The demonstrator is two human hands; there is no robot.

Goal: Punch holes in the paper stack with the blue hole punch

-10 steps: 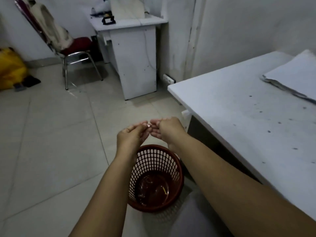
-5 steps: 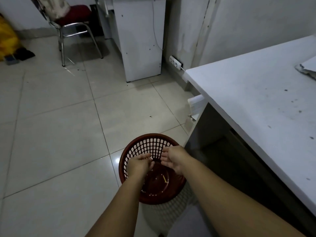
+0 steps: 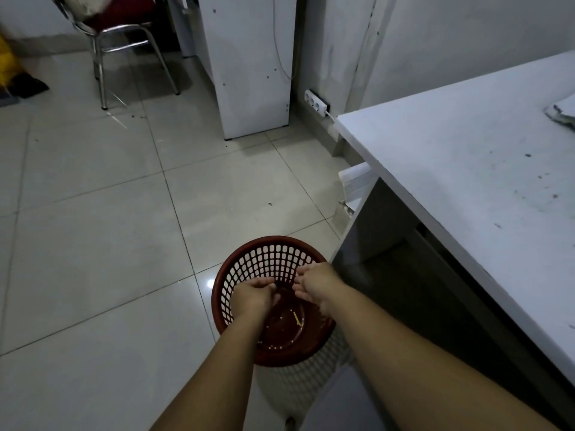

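Both my hands hang inside the mouth of a red-brown mesh waste basket [image 3: 267, 247] on the tiled floor. My left hand [image 3: 253, 292] shows its back, fingers curled down into the basket, so what it holds is hidden. My right hand [image 3: 317, 283] is a finger's width to its right, fingers loosely apart and pointing toward the left hand, nothing seen in them. Small white paper dots and a yellow strip [image 3: 297, 320] lie on the basket's bottom. A corner of the paper stack [image 3: 563, 115] shows on the white desk [image 3: 435, 157] at the far right. The blue hole punch is not in view.
The desk's edge runs diagonally just right of the basket, with a dark gap beneath it. A white block of sheets [image 3: 354, 185] sticks out under its corner. Farther back stand a white cabinet [image 3: 249, 73], a power strip [image 3: 317, 102] and a metal-legged chair [image 3: 124, 42].
My hands have dropped from above the basket down into its mouth. The view has tilted downward and moved closer to the basket, so most of the paper stack has left the frame.
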